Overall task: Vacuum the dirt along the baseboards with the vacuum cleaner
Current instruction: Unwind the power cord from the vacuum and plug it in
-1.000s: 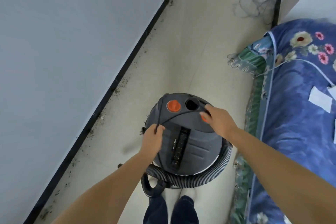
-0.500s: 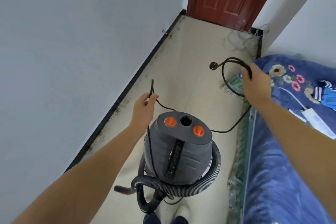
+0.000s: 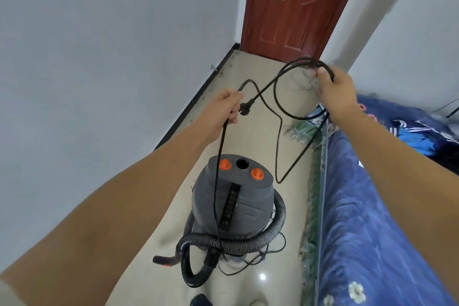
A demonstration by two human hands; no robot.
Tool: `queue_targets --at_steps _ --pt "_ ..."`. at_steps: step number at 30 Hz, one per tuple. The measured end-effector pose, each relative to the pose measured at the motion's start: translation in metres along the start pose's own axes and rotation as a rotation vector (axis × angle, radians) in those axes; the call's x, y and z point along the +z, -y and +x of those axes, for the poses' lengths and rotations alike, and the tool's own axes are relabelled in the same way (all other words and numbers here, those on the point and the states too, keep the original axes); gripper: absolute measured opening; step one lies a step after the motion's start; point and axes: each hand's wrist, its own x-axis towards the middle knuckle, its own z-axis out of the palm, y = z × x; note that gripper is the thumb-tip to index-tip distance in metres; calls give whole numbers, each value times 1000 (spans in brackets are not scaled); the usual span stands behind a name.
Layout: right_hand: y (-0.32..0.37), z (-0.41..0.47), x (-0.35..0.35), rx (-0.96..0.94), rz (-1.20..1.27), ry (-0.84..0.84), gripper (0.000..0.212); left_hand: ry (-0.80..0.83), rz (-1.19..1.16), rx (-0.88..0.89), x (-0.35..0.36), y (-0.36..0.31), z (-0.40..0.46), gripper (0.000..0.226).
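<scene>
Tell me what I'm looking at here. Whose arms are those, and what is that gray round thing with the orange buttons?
The camera sits on a person's head and looks down, so the arms are their own. The gray round thing is a vacuum cleaner standing on the floor, with its ribbed hose curled around it. The left hand holds the black power cord near its plug. The right hand holds up a loop of the same cord. Dirt specks lie along the black baseboard on the left. A blue flowered bed is on the right, and a red door ahead.
</scene>
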Motion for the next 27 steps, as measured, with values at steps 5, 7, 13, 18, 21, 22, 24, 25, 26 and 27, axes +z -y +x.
queue_targets --at_steps 5,7,13,18,21,22,24,25,26,27 --pt "43 -47 1 87 412 328 24 -40 -28 55 -10 0 -58 18" --pt "61 -69 -1 91 524 448 24 -108 -96 81 -15 2 -93 20" --pt "100 -144 1 123 656 626 22 -232 -248 -19 -2 33 -206 19" --pt "123 -220 15 109 627 789 24 -122 -297 -218 -32 56 -311 23" --pt "138 -268 26 114 612 893 25 -107 -227 -374 -64 74 -373 21" --pt "141 -285 32 108 602 931 26 -129 -179 -411 -74 83 -392 17" --pt "147 -323 44 91 564 1006 26 -193 -83 -509 -95 106 -431 11" --pt "149 -343 51 87 545 1037 26 -229 -52 -579 -105 119 -451 11" --pt "152 -364 59 92 533 1066 26 -266 -17 -657 -116 133 -473 15" --pt "155 -386 67 105 531 1095 26 -293 23 -731 -124 146 -496 19"
